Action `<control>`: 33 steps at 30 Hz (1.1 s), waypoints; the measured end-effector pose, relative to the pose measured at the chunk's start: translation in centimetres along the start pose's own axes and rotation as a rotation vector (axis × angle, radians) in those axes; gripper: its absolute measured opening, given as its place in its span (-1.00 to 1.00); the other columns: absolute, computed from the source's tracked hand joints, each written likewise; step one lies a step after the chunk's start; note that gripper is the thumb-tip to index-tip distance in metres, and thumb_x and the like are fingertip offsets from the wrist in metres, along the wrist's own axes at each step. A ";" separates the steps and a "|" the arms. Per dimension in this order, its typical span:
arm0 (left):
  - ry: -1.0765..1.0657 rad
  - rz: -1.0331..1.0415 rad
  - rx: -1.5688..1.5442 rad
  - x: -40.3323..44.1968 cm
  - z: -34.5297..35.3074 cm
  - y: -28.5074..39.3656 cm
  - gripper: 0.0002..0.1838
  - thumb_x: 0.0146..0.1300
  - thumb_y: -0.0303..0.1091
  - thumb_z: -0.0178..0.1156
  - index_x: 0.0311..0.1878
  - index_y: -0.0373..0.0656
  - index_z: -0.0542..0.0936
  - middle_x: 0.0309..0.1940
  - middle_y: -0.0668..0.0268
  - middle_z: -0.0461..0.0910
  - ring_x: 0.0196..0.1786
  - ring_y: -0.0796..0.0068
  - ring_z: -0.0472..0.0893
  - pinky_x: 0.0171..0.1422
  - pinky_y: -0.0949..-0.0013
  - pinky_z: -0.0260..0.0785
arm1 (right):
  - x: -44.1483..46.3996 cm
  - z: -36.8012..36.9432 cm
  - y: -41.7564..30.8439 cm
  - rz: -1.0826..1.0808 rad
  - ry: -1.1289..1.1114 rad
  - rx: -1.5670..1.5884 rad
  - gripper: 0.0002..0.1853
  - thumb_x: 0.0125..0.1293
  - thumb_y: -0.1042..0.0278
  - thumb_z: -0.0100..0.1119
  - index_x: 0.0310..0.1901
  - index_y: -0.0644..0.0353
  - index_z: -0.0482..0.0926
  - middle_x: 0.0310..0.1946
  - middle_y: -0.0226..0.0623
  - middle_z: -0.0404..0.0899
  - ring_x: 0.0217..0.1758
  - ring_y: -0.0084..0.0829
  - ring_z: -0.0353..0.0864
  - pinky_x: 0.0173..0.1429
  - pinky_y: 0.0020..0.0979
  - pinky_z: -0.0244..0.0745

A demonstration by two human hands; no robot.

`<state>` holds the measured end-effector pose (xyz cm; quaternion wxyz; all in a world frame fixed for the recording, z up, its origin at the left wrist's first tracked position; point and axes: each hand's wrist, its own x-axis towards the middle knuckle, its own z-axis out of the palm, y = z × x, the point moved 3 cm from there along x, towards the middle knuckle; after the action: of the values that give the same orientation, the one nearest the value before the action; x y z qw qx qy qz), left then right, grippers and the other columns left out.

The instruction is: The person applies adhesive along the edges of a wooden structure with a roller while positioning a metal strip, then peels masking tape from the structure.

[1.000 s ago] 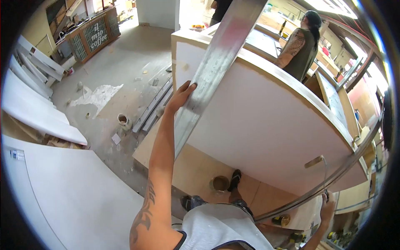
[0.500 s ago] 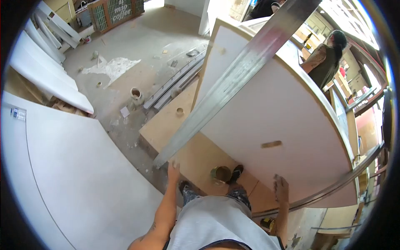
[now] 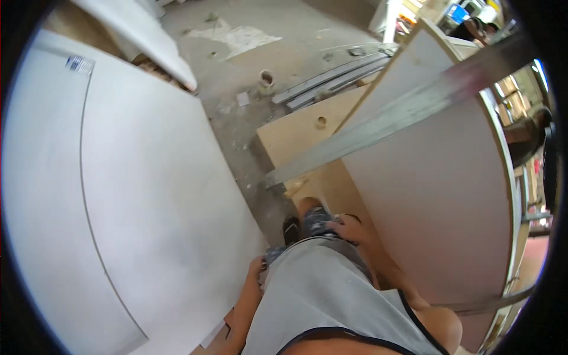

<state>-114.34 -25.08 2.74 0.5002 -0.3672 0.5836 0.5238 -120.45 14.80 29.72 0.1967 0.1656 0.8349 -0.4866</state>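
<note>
My left hand (image 3: 257,267) is beside my left hip, against the patterned shorts (image 3: 273,254); its fingers are mostly hidden. My right hand (image 3: 344,228) lies across the front of the shorts near my thigh, its fingers blurred and partly hidden. Neither hand touches the long metal beam (image 3: 384,121), which slants across the pale curved panel (image 3: 435,177) from the floor up to the right. Below the beam, a plywood board (image 3: 296,139) lies on the floor, with a small round roll (image 3: 320,122) on it.
A large white sheet (image 3: 160,195) fills the left side. Metal strips (image 3: 337,80) and an open container (image 3: 267,79) stand or lie on the grey floor (image 3: 236,127). Another person (image 3: 471,29) is at the upper right, and part of one more (image 3: 523,139) shows at the right edge.
Both hands have drawn back to my body, the left to the hip and the right to the thigh. The view has tilted down, shifting the beam and panel right. A foot has stepped forward.
</note>
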 end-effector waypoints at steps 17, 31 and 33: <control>-0.323 0.659 -0.083 -10.1 3.5 44.0 -0.38 0.54 0.03 -0.02 0.44 -0.23 0.26 0.24 0.17 0.43 0.24 0.32 0.50 0.21 0.21 0.44 | 33.1 12.0 -17.9 -0.293 -0.157 0.445 -0.58 0.51 -0.01 0.05 0.14 0.15 0.54 -0.21 -0.37 0.55 -0.07 -0.52 0.50 -0.01 -0.41 0.46; -0.495 0.844 0.383 0.8 2.8 81.1 -0.78 0.37 -0.48 0.17 0.04 -0.24 0.48 -0.24 0.30 0.60 -0.22 0.50 0.61 -0.08 0.43 0.47 | 57.6 -2.7 -30.4 -0.061 -0.162 0.730 -0.45 0.46 -0.08 0.10 0.27 0.18 0.52 -0.05 -0.36 0.63 0.00 -0.53 0.56 0.12 -0.40 0.50; -0.652 0.769 0.421 1.2 4.6 83.8 -0.81 0.36 -0.50 0.16 0.00 -0.22 0.47 -0.30 0.32 0.58 -0.33 0.51 0.58 -0.17 0.45 0.46 | 57.7 -4.6 -28.4 -0.111 0.133 0.674 -0.50 0.49 -0.04 0.07 0.23 0.19 0.54 -0.01 -0.33 0.65 -0.01 -0.56 0.57 0.07 -0.39 0.52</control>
<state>-193.53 -5.25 22.23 0.4901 0.1622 0.5828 0.6276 -184.59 10.32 24.78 0.0494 0.2068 0.6458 -0.7333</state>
